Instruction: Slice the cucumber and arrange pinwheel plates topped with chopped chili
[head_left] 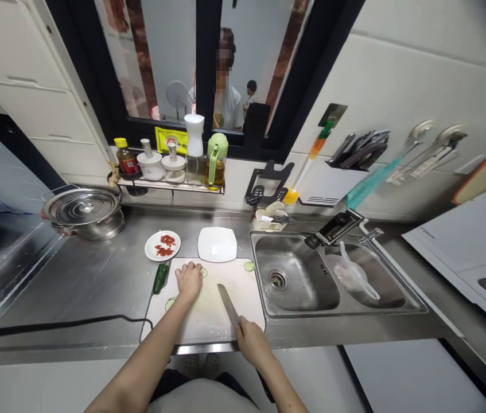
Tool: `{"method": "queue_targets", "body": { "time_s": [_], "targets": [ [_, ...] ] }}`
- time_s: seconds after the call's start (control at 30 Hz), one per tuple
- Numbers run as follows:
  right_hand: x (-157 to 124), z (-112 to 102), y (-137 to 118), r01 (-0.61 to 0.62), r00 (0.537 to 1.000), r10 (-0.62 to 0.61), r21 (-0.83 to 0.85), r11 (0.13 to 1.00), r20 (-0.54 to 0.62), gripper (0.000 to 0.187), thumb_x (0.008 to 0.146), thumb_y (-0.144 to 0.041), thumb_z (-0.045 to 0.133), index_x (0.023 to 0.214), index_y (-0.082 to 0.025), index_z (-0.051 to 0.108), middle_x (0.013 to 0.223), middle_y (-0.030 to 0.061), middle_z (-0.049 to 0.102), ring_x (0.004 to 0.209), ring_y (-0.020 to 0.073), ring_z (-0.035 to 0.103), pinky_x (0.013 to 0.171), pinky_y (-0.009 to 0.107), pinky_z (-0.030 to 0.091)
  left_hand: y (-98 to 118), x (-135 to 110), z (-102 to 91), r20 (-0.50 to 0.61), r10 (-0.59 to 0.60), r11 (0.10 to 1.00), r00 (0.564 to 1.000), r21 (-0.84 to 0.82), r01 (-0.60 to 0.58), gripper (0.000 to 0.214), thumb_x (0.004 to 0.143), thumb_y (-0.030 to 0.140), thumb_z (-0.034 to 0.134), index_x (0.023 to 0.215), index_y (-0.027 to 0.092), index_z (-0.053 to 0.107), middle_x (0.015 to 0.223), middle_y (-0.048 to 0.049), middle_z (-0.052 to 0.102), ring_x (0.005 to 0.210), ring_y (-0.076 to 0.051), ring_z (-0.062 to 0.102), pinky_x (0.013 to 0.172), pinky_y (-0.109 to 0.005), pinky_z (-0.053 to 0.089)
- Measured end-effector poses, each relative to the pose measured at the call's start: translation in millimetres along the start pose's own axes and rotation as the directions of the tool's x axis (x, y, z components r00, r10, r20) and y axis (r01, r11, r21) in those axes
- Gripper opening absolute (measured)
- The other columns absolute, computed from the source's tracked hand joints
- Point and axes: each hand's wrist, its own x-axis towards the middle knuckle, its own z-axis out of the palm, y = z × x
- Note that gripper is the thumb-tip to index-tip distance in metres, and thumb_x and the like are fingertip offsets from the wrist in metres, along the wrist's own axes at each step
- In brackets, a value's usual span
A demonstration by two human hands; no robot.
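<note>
My left hand [189, 281] rests on the white cutting board [208, 330] with its fingers bent down over a pale green cucumber piece [203, 273], which shows at the hand's right side; the rest of it is hidden. In my right hand [251, 341] is the handle of a kitchen knife [228, 302], its blade pointing away and left above the board, apart from the cucumber. A cucumber slice [249, 266] lies at the board's far right corner, and another pale green piece [170, 303] near its left edge. Dark green cucumber [160, 279] sits at the left edge.
Behind the board stand a round plate of chopped red bits [150, 250] and a white square dish [217, 244]. A double sink [296, 275] adjoins on the right. At left are a lidded steel pot [90, 215] and a black cable [74, 322]. Bottles line a wall rack [169, 182].
</note>
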Motion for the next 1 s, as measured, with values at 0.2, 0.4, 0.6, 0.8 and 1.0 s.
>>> {"method": "queue_targets", "body": {
  "time_s": [0.2, 0.4, 0.6, 0.8, 1.0],
  "targets": [
    [1, -4, -5, -0.003, 1.0, 0.003, 0.004, 1.0, 0.01, 0.028, 0.095, -0.026, 0.035, 0.106, -0.017, 0.059, 0.098, 0.0125, 0.07, 0.095, 0.0236, 0.065, 0.069, 0.028, 0.037, 2, 1, -6.0, 0.005, -0.01, 0.999, 1.0, -0.043, 0.01, 0.022, 0.088, 0.024, 0.043, 0.099, 0.023, 0.062, 0.108, -0.0106, 0.062, 0.105, -0.027, 0.049, 0.085, -0.041, 0.025],
    [1, -3, -4, -0.013, 1.0, 0.013, -0.005, 1.0, 0.021, 0.028, 0.096, -0.028, 0.034, 0.105, -0.017, 0.059, 0.1, 0.0127, 0.07, 0.097, 0.0232, 0.064, 0.07, 0.027, 0.037, 5, 2, -12.7, 0.031, -0.017, 0.993, 0.999, -0.117, 0.02, 0.018, 0.088, 0.021, 0.043, 0.091, 0.021, 0.061, 0.098, -0.0089, 0.067, 0.1, -0.026, 0.054, 0.084, -0.04, 0.025],
    [2, -4, -5, -0.009, 1.0, 0.009, 0.001, 1.0, 0.01, 0.029, 0.096, -0.028, 0.034, 0.104, -0.017, 0.059, 0.098, 0.0124, 0.07, 0.094, 0.0227, 0.064, 0.068, 0.027, 0.037, -5, -8, -18.4, 0.169, -0.131, 0.912, 0.977, -0.366, 0.186, 0.015, 0.082, 0.027, 0.052, 0.092, 0.028, 0.063, 0.091, 0.0012, 0.07, 0.091, -0.02, 0.062, 0.085, -0.036, 0.03],
    [-1, -7, -13, 0.007, 0.999, -0.006, -0.02, 1.0, 0.041, 0.029, 0.096, -0.03, 0.033, 0.105, -0.017, 0.058, 0.098, 0.012, 0.07, 0.093, 0.0225, 0.064, 0.069, 0.027, 0.037, -29, -37, -16.6, 0.284, -0.13, 0.899, 0.95, -0.37, 0.234, 0.017, 0.078, 0.025, 0.055, 0.091, 0.027, 0.065, 0.089, 0.0023, 0.072, 0.09, -0.018, 0.063, 0.083, -0.034, 0.033],
    [-5, -1, -24, 0.076, 0.995, -0.07, -0.082, 0.994, 0.068, 0.031, 0.097, -0.034, 0.031, 0.106, -0.019, 0.057, 0.096, 0.0117, 0.069, 0.091, 0.0226, 0.064, 0.069, 0.028, 0.037, -46, -51, -13.3, 0.233, -0.104, 0.96, 0.967, -0.231, 0.159, 0.025, 0.08, 0.02, 0.049, 0.098, 0.027, 0.065, 0.097, -0.0038, 0.071, 0.099, -0.024, 0.059, 0.087, -0.039, 0.029]
  ]
}}
